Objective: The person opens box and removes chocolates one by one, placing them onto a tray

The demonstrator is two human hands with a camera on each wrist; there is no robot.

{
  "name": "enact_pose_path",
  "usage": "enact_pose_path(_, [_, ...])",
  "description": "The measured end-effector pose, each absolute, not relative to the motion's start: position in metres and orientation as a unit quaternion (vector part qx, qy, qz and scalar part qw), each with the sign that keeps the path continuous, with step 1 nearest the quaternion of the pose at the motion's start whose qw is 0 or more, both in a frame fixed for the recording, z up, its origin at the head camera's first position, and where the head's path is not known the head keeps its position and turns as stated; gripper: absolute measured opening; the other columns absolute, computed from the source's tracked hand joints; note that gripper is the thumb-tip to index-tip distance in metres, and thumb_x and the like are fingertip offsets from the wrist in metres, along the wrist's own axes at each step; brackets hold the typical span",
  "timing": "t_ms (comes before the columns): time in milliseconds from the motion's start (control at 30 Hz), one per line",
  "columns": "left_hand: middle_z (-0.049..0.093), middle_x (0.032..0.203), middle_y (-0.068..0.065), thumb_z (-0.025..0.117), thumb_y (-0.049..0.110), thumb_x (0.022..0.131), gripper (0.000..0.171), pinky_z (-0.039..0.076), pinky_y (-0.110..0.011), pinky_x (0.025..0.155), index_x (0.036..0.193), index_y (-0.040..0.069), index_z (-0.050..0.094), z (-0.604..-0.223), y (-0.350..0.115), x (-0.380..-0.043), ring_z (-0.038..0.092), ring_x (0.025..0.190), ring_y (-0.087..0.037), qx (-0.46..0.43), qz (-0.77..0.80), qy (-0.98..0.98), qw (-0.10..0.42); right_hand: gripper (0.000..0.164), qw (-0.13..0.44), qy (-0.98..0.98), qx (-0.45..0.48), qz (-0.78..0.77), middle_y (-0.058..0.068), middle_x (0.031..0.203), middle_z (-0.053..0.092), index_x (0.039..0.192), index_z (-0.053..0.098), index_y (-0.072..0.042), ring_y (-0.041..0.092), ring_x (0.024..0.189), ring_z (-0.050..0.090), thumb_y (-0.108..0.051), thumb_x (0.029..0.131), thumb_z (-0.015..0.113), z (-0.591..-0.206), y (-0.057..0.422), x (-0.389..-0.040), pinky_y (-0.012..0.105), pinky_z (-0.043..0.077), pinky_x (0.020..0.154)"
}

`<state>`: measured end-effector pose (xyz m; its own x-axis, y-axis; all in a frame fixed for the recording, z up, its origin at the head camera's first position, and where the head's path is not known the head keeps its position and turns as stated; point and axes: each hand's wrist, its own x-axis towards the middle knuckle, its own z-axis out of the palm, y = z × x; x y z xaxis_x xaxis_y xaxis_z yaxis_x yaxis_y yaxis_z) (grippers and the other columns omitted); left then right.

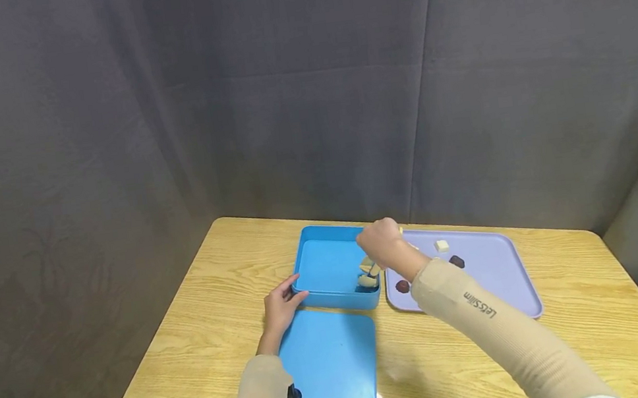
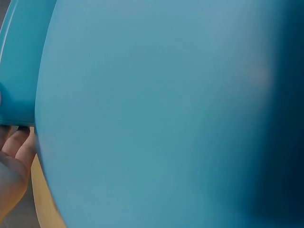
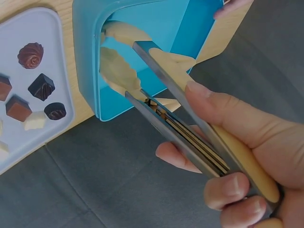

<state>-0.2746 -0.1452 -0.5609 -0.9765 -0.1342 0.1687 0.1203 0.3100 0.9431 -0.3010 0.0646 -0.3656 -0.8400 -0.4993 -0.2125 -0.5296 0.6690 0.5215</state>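
My right hand (image 1: 382,244) grips a pair of metal tongs (image 3: 171,133) with cream-coloured handles and scalloped heads. In the right wrist view, the tong heads stand apart inside a corner of the blue box (image 1: 326,261). A small dark brown spot shows beside one head, but what it is cannot be made out. My left hand (image 1: 280,307) holds the box at its near left corner, fingers along the side and thumb at the front. A flat blue lid (image 1: 333,363) lies in front of the box, filling most of the left wrist view.
Right of the box is a lavender tray (image 1: 498,270) with several chocolates, among them a brown swirled one (image 3: 31,55), a dark square one (image 3: 42,87) and a white one (image 1: 441,246). The wooden table (image 1: 204,332) backs onto a grey curtain (image 1: 294,96).
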Motion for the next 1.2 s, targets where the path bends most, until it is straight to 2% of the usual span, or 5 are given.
enact_pose_path(267, [0.051, 0.122, -0.021, 0.068, 0.011, 0.078, 0.043, 0.044, -0.036, 0.089, 0.119, 0.002, 0.057, -0.559, -0.144, -0.274, 0.048, 0.112, -0.032, -0.002, -0.585, -0.803, 0.112, 0.024, 0.032, 0.918, -0.286, 0.274, -0.005, 0.055, 0.047, 0.071, 0.062, -0.017, 0.011, 0.050, 0.035, -0.019, 0.057, 0.082, -0.364, 0.068, -0.303, 0.030, 0.050, 0.047])
enact_pose_path(433, [0.051, 0.122, -0.021, 0.069, 0.011, 0.078, 0.043, 0.044, -0.037, 0.089, 0.119, 0.002, 0.058, -0.557, -0.144, -0.273, 0.047, 0.112, -0.032, 0.001, -0.586, -0.802, 0.111, 0.024, 0.024, 0.918, -0.291, 0.269, -0.004, 0.059, 0.051, 0.072, 0.063, -0.016, 0.011, 0.050, 0.037, -0.020, 0.057, 0.082, -0.366, 0.069, -0.303, 0.031, 0.050, 0.047])
enact_pose_path(633, [0.051, 0.122, -0.022, 0.068, 0.010, 0.078, 0.043, 0.044, -0.037, 0.089, 0.118, 0.001, 0.057, -0.558, -0.144, -0.273, 0.047, 0.112, -0.033, -0.002, -0.584, -0.804, 0.113, 0.017, 0.012, 0.918, -0.301, 0.257, -0.004, 0.056, 0.044, 0.067, 0.058, -0.016, 0.011, 0.049, 0.034, -0.015, 0.064, 0.075, -0.367, 0.069, -0.302, 0.027, 0.046, 0.043])
enact_pose_path(800, [0.051, 0.122, -0.021, 0.069, 0.009, 0.078, 0.043, 0.043, -0.037, 0.090, 0.119, 0.002, 0.057, -0.558, -0.143, -0.272, 0.047, 0.113, -0.032, 0.000, -0.589, -0.800, 0.109, 0.018, 0.009, 0.924, -0.301, 0.236, -0.004, 0.055, 0.042, 0.063, 0.052, -0.016, 0.012, 0.050, 0.033, -0.011, 0.066, 0.069, -0.367, 0.069, -0.302, 0.028, 0.046, 0.043])
enact_pose_path(1200, [0.051, 0.122, -0.021, 0.069, 0.009, 0.078, 0.043, 0.044, -0.037, 0.089, 0.119, 0.001, 0.057, -0.559, -0.145, -0.273, 0.047, 0.112, -0.033, -0.010, -0.590, -0.800, 0.114, 0.027, 0.035, 0.949, -0.262, 0.173, -0.003, 0.064, 0.055, 0.068, 0.059, -0.013, 0.014, 0.058, 0.051, -0.025, 0.058, 0.081, -0.367, 0.092, -0.307, 0.035, 0.051, 0.051])
